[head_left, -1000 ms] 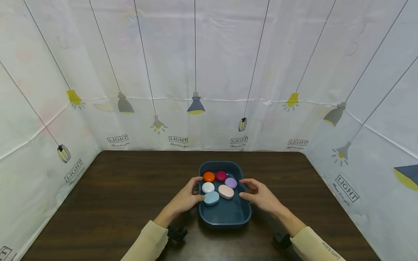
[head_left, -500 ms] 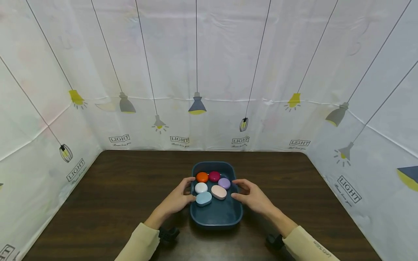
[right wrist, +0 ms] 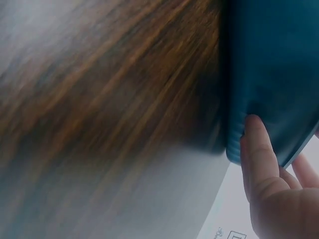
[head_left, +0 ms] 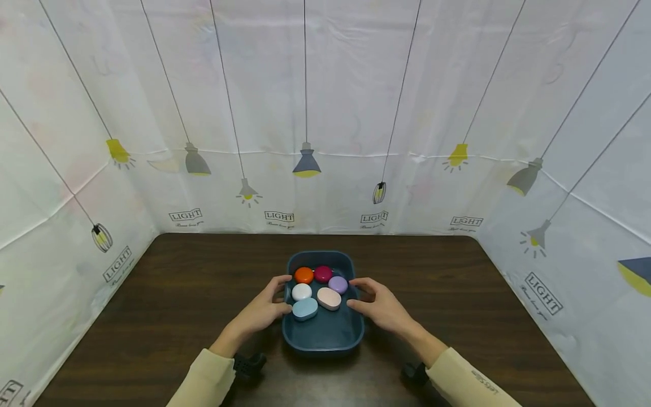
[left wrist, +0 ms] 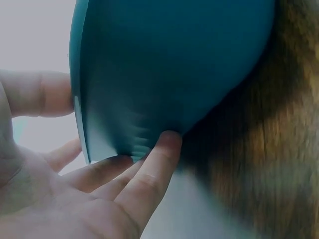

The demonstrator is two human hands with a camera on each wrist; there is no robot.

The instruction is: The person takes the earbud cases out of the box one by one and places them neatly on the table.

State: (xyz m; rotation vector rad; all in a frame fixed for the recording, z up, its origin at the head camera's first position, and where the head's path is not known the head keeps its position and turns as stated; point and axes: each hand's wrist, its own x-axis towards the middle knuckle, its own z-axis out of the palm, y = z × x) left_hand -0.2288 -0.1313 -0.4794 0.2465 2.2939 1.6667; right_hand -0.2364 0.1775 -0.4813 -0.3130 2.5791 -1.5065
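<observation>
A dark blue plastic bin [head_left: 323, 339] with rounded corners sits between my hands. My left hand [head_left: 260, 310] grips its left side, thumb at the rim and other fingers against the outer wall [left wrist: 164, 74], as the left wrist view shows. My right hand [head_left: 380, 308] holds the opposite side, fingertips on the outer wall [right wrist: 279, 64] in the right wrist view. Inside lie smooth rounded pieces of unclear kind: orange [head_left: 304, 275], dark red [head_left: 323, 274], lilac [head_left: 338, 284], white [head_left: 302, 291], pale pink [head_left: 329, 299] and light blue [head_left: 305, 309]. The left thumb is close to the light blue piece.
The dark wooden table [head_left: 203, 282] extends on both sides of the bin. A white sheet [head_left: 325, 102] printed with hanging lamps closes off the back and both sides. Dark straps [head_left: 249, 364] with small devices sit at my wrists.
Both hands have moved left together with the bin between them, keeping their hold. The pieces inside have travelled along with it, in the same arrangement.
</observation>
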